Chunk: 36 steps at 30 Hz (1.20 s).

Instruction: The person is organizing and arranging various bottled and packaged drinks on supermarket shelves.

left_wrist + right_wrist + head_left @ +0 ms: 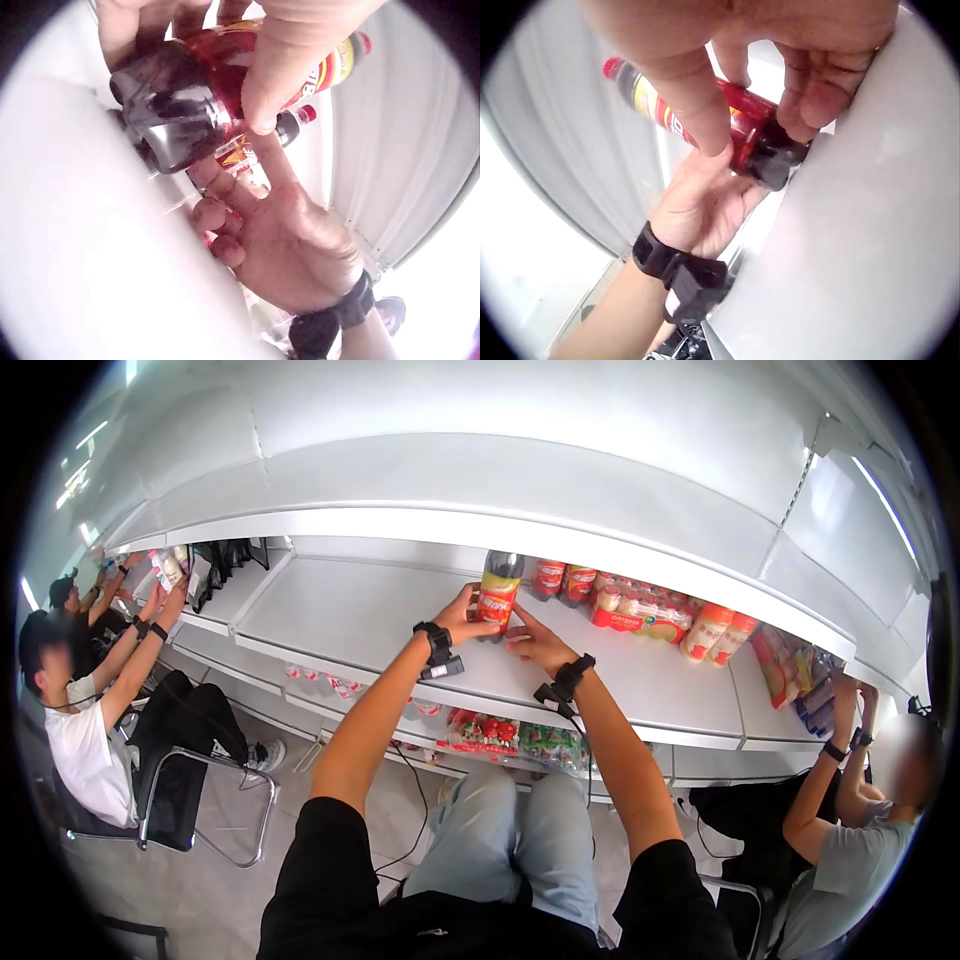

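A bottle of dark soft drink (499, 596) with a red and yellow label stands upright over the white shelf (380, 605), its base close to the surface. My left hand (462, 617) grips it from the left, thumb across the label in the left wrist view; the other fingers pass partly out of sight behind it. From the right, my right hand (541, 642) holds the lower part, with its thumb (709, 124) on the near side and curled fingers (817, 101) on the far side. Both thumb tips meet at the bottle's front.
Right of the bottle stand similar bottles (548, 579), a shrink-wrapped pack of small bottles (640, 608) and orange-capped bottles (708, 632). An upper shelf edge (420, 523) hangs low over them. Packed drinks (485, 732) fill a lower shelf. People sit at both sides (95, 730).
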Each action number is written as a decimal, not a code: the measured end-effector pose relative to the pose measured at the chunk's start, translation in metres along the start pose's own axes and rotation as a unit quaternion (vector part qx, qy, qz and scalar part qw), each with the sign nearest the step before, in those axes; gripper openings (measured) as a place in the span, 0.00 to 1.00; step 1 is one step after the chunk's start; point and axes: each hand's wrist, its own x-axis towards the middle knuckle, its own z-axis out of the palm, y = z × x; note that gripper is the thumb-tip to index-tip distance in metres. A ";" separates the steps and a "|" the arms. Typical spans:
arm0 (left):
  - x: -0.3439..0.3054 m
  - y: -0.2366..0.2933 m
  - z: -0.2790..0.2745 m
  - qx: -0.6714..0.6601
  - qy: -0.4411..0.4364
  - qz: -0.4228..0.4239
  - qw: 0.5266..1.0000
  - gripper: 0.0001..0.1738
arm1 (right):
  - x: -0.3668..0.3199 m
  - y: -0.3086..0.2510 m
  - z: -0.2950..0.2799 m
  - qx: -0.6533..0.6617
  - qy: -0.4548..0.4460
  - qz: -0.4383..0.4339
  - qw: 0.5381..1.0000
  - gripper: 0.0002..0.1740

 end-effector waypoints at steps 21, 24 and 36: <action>0.057 -0.037 0.001 0.208 0.091 -0.067 0.972 0.30 | 0.013 0.017 -0.014 0.099 0.054 0.036 0.993 0.36; 0.073 -0.039 0.000 0.250 0.110 -0.113 0.955 0.27 | 0.020 0.016 -0.022 0.161 0.059 0.056 0.983 0.39; 0.095 -0.019 0.013 0.274 0.131 -0.239 0.923 0.38 | 0.044 0.002 -0.032 0.150 0.078 0.086 0.982 0.40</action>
